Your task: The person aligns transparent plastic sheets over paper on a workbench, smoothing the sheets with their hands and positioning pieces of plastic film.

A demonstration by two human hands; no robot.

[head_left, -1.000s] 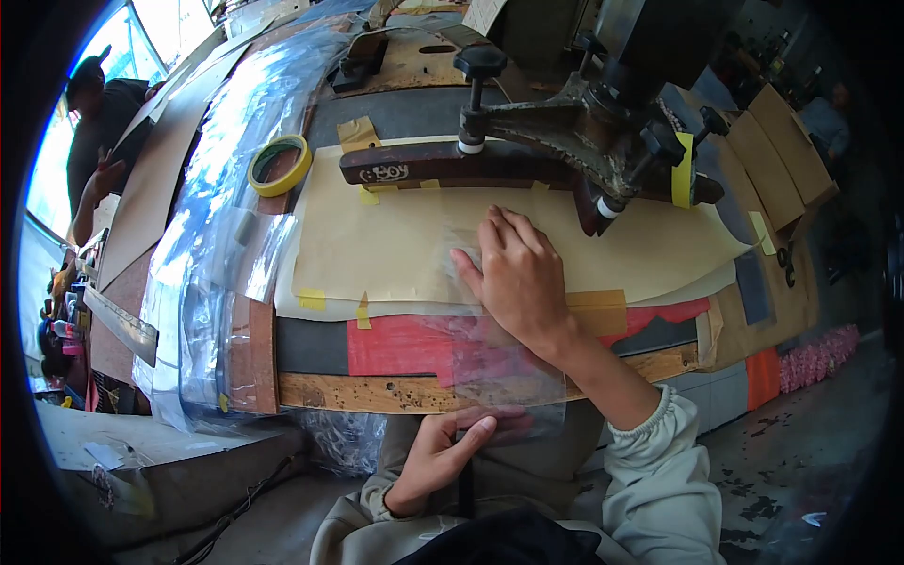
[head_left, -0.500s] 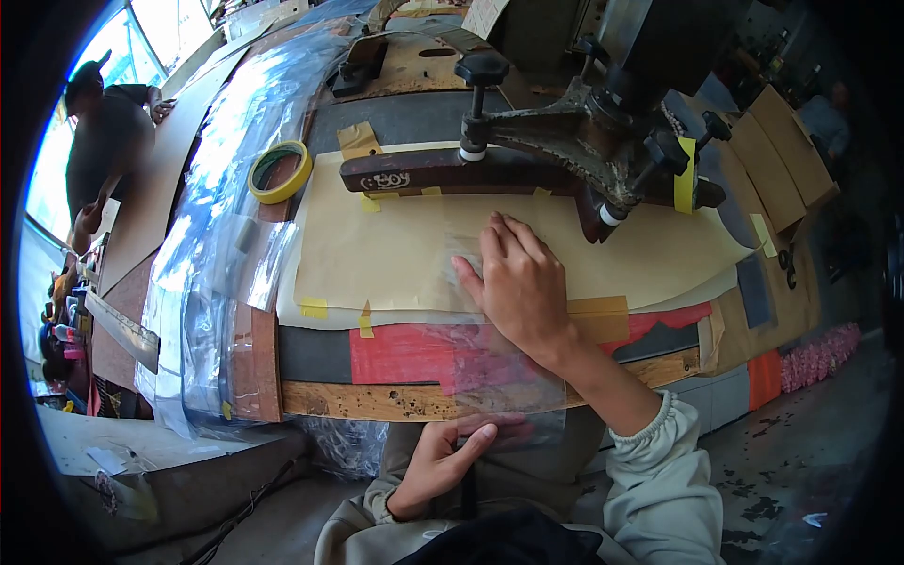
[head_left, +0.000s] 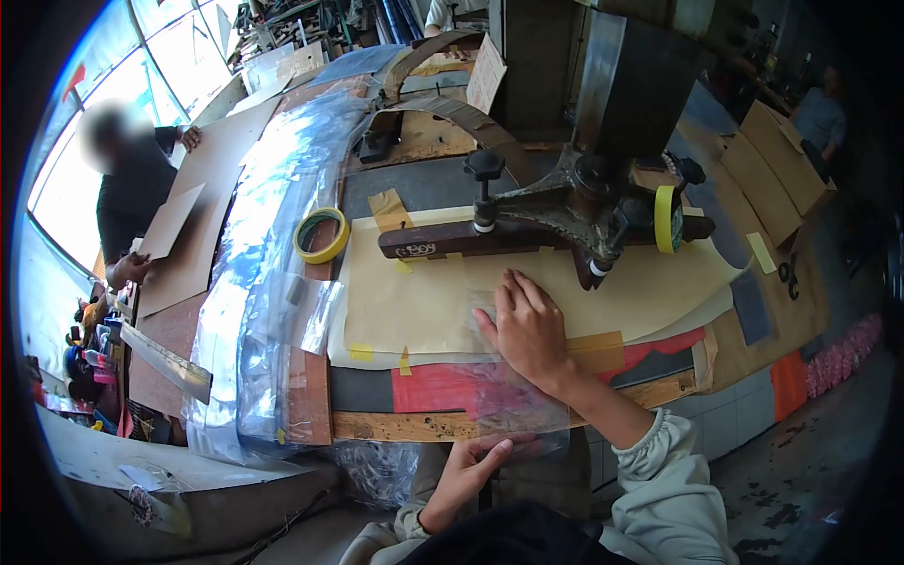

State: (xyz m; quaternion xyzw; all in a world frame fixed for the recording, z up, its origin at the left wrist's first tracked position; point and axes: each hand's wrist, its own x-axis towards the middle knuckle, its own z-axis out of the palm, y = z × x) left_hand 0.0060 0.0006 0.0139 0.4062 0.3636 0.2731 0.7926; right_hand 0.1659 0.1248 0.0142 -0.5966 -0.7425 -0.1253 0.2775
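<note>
My right hand (head_left: pixel 529 330) lies spread on a clear plastic sheet (head_left: pixel 516 400), which rests over cream paper (head_left: pixel 405 311) and hangs past the table's wooden front edge (head_left: pixel 377 427). Below that edge my left hand (head_left: pixel 469 474) holds the sheet's lower end, thumb on top and fingers behind the plastic. A dark clamp bar (head_left: pixel 471 237) on a metal bracket (head_left: pixel 565 209) lies across the paper's far part. Red material (head_left: pixel 428 388) shows beneath the paper's near edge. Small yellow tape pieces (head_left: pixel 405 361) stick to the paper.
A yellow tape roll (head_left: pixel 321 235) lies left of the paper, beside layered clear plastic (head_left: pixel 268 311). Another roll (head_left: pixel 668 219) hangs on the clamp. Scissors (head_left: pixel 789 280) lie at right. At left a person (head_left: pixel 132 198) holds a board (head_left: pixel 171 222); a steel blade (head_left: pixel 169 363) lies nearer.
The view has tilted up and shifted left, so the table sits lower and further right. My hands keep their places on the plastic. The person at left now holds a small board.
</note>
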